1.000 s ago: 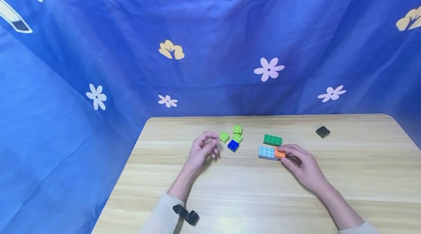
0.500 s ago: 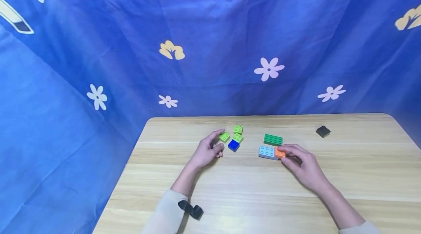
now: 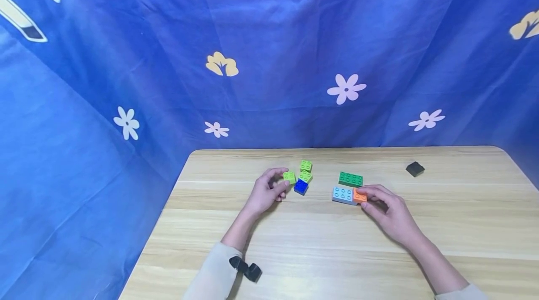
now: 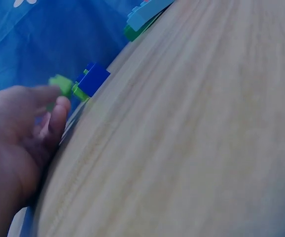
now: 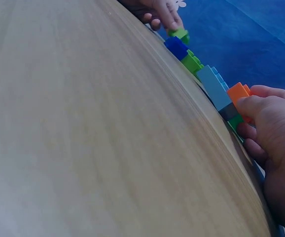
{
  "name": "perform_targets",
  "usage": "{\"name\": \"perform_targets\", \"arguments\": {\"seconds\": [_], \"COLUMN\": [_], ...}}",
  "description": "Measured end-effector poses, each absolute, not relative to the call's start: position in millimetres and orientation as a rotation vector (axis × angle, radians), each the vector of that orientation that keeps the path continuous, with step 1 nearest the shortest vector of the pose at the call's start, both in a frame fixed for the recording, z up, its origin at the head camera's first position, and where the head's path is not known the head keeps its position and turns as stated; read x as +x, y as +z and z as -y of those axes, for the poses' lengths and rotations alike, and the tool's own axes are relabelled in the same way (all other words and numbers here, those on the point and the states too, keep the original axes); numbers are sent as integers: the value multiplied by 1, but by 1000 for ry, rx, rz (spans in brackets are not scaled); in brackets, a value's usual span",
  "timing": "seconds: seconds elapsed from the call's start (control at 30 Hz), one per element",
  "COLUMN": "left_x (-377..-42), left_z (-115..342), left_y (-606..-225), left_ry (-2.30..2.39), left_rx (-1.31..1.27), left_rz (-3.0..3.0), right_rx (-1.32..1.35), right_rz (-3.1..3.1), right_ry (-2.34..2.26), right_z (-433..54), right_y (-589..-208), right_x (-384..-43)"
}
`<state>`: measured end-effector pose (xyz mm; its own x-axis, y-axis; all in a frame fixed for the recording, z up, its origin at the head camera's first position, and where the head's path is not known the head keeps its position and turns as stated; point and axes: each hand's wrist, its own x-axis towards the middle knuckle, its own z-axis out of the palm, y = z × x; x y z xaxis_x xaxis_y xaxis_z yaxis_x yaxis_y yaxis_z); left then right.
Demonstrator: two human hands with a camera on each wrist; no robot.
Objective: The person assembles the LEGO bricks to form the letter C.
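Note:
My left hand pinches a lime green toy building brick between thumb and forefinger, at the left of a small cluster. In that cluster are a dark blue brick and two more lime green bricks, a nearer one and a farther one. My right hand grips a small orange brick by its sides, at the right end of a light blue brick. In the right wrist view a dark grey piece shows below the orange brick.
Behind the light blue brick lies a long dark green brick. A black piece is at the back right of the wooden table. A blue patterned curtain hangs beyond the table's far edge.
My left hand has moved right and forward to the left lime green brick and taken it between thumb and forefinger; the brick has turned slightly. The right hand has stayed at the orange brick.

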<state>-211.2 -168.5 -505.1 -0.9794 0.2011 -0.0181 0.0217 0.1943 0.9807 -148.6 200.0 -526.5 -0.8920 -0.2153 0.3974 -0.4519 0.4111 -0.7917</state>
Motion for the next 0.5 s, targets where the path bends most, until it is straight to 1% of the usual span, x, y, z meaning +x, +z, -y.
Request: {"name": "perform_targets", "arguments": {"seconds": [0.1, 0.23, 0.37, 0.5], "left_x": [-211, -206, -193, -179], "left_z": [169, 163, 140, 109], "left_y": [-506, -507, -505, -505], "left_ry": [2015, 2222, 2358, 2248], "left_rx": [234, 329, 428, 500], "left_rz": [-2232, -2057, -1769, -1707], "right_rx": [587, 603, 609, 602], "right_rz": [2431, 2428, 2429, 2428], "right_ry": [1475, 1476, 1471, 1479], "right_z": [-201, -201, -201, -201], "right_y": [-528, -529, -529, -529], "right_x": [-149, -150, -151, -151]}}
